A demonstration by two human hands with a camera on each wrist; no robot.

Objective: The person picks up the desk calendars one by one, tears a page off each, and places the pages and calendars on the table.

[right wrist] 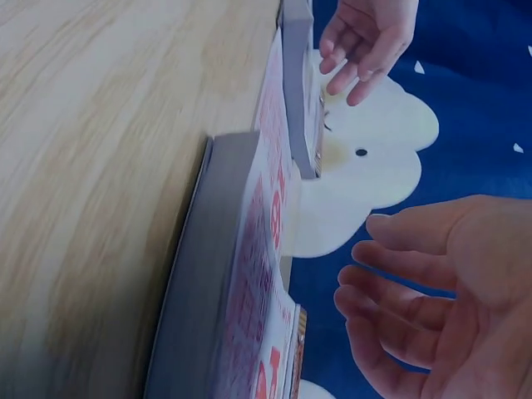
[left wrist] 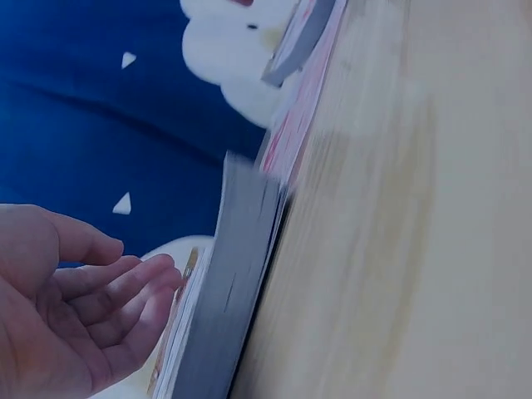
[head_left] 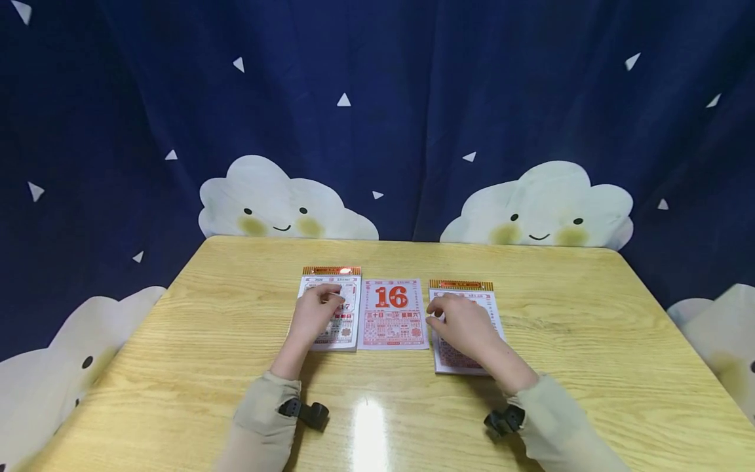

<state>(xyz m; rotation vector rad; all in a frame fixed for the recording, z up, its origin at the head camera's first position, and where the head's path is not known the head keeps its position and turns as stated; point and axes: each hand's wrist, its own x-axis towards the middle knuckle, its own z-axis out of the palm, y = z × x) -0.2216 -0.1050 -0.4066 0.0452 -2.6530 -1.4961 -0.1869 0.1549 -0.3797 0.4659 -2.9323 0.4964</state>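
Two thick tear-off calendars lie on the table. My left hand (head_left: 315, 311) hovers over the left calendar (head_left: 348, 334), whose page is printed in dark ink and red; its fingers are loosely bent and hold nothing. Between the calendars lies a single loose page (head_left: 394, 328) with a large red 16. My right hand (head_left: 463, 321) is over the right calendar (head_left: 457, 360), covering much of its top page. In the right wrist view the right fingers (right wrist: 399, 291) are relaxed, with a gap between them and the calendar. The left wrist view shows the left palm (left wrist: 75, 332) apart from the paper block.
The wooden table (head_left: 177, 367) has a straight back edge. Behind it hangs a dark blue curtain (head_left: 383, 78) with white triangles and smiling clouds. Black wrist cameras (head_left: 315, 415) sit at both sleeves. A bright reflection shows on the tabletop near the front.
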